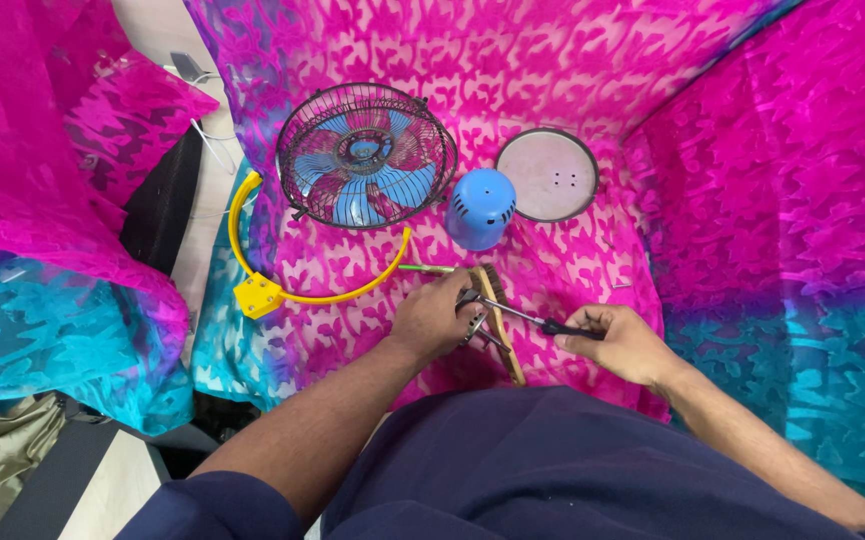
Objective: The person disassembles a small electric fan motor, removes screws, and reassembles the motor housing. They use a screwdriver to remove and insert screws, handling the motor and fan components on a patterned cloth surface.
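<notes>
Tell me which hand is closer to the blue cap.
Left. The left hand lies just below the blue cap, slightly to its left. The right hand is lower and farther to its right, holding a screwdriver.

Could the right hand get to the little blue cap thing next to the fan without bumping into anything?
Probably yes. The blue motor cap stands in the open on the pink cloth, just beyond the right hand, with only bare cloth between. But that hand already holds a screwdriver, so it isn't free to grab.

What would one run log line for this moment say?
left hand: grip on small metal part | right hand: screwdriver, tip at part | brush underneath | fan behind
</notes>
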